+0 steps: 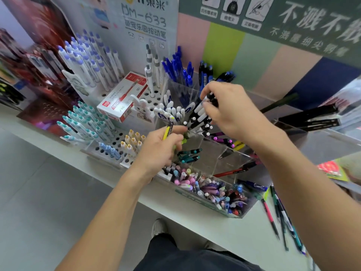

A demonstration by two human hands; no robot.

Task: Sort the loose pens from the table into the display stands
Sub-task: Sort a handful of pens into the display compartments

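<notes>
Left to right along a white counter (58, 153): a perforated stand (115, 141) bristles with upright teal-capped pens (84, 122), purple-capped white pens (88, 59) rising behind them; a red-and-white pen box (121, 100) lies flat on the stand's holes; just right of it, the left hand (160, 149) curls its fingers round a yellow pen (167, 132), holding it tilted at the near edge of a clear divided bin (214, 153); white-capped pens (172, 112) crowd the compartment beside that pen, and blue pens (175, 67) stand in the compartments behind; the right hand (230, 110), above the bin, pinches the tops of a bunch of black-and-white pens (201, 116) that lean in a middle compartment; teal pens (188, 155) lie in the compartment below the left hand's knuckles, and a red pen (230, 172) lies alone further right; a low front tray (195, 198) holds a jumble of pastel pens (211, 190); at far right, loose pens (281, 218) lie scattered on the counter beside the tray, blurred; black boxes (310, 118) sit behind the right forearm.
</notes>
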